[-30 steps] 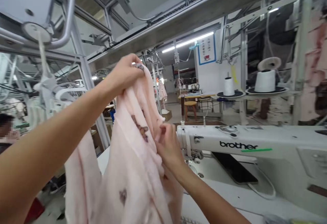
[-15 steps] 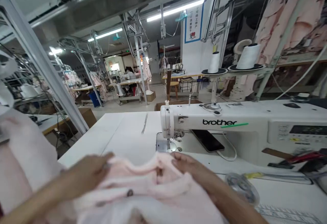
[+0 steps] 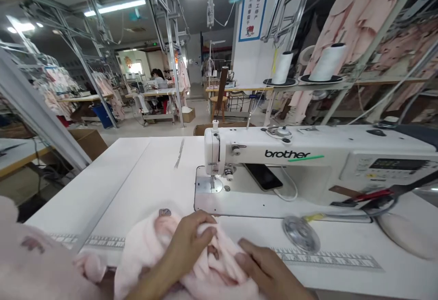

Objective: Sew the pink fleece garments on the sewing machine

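Observation:
A soft pale pink garment [image 3: 150,245] with small dark printed patches lies bunched at the near edge of the white sewing table [image 3: 137,177]. My left hand [image 3: 190,240] grips a fold of it near the top of the bunch. My right hand [image 3: 263,268] presses on the fabric just to the right, fingers curled into it. Both hands sit a short way in front of the needle plate [image 3: 208,185] of the white Brother sewing machine [image 3: 308,163]. More pink fabric [image 3: 34,263] hangs at the lower left.
A phone [image 3: 263,177] with a white cable lies under the machine arm. A clear round disc [image 3: 301,234] and a printed ruler strip [image 3: 325,259] are on the table at right. Thread cones [image 3: 326,63] stand behind. Another person sits at a far workstation [image 3: 157,76].
The garment came down from being held up in the air onto the table. Both hands dropped with it and drew closer together, bunching the fabric before the needle.

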The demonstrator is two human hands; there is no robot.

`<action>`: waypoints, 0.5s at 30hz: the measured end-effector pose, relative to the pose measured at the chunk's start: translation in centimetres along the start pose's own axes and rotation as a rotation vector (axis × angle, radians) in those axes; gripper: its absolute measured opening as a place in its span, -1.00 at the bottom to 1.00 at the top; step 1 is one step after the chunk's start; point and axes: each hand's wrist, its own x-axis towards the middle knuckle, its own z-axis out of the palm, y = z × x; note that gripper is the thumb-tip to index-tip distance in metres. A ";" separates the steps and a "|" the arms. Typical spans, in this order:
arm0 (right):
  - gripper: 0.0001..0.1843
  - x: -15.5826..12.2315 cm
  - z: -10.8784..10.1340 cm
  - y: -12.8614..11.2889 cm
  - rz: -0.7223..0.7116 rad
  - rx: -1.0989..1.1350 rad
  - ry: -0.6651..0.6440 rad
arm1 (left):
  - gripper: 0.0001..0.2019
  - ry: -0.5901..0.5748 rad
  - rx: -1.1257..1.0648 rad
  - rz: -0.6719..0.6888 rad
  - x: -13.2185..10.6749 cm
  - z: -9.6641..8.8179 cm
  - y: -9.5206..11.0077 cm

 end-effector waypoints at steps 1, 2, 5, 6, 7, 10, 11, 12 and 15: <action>-0.55 -0.1 -0.3 -0.1 -0.003 -0.031 -0.007 | -0.90 -0.018 -0.051 -0.013 -0.4 0.3 -0.3; -0.59 0.0 -0.5 -0.4 -0.015 -0.034 0.016 | -0.90 -0.034 -0.075 -0.008 -0.8 0.6 -0.5; -0.72 1.1 -0.4 -1.9 -0.045 0.076 0.091 | -0.89 -0.012 0.049 0.085 -1.3 1.0 -0.2; -0.72 1.5 -0.2 -2.2 -0.037 0.118 0.080 | -0.88 0.022 0.130 0.120 -1.3 1.0 -0.1; -0.75 1.9 0.2 -2.5 -0.018 0.156 0.061 | -0.86 0.056 0.208 0.141 -1.2 0.9 0.0; -0.87 2.5 1.0 -2.5 0.017 0.183 0.073 | -0.84 0.076 0.296 0.101 -1.1 0.5 0.0; -0.89 2.4 1.1 -2.5 0.023 0.159 0.077 | -0.86 0.046 0.269 0.064 -1.2 0.4 0.1; -0.90 2.3 1.1 -2.4 0.027 0.128 0.063 | -0.88 0.017 0.237 0.027 -1.2 0.2 0.2; -0.91 1.9 0.6 -2.8 0.022 -0.027 0.006 | -0.88 -0.013 0.194 -0.022 -1.5 0.0 0.5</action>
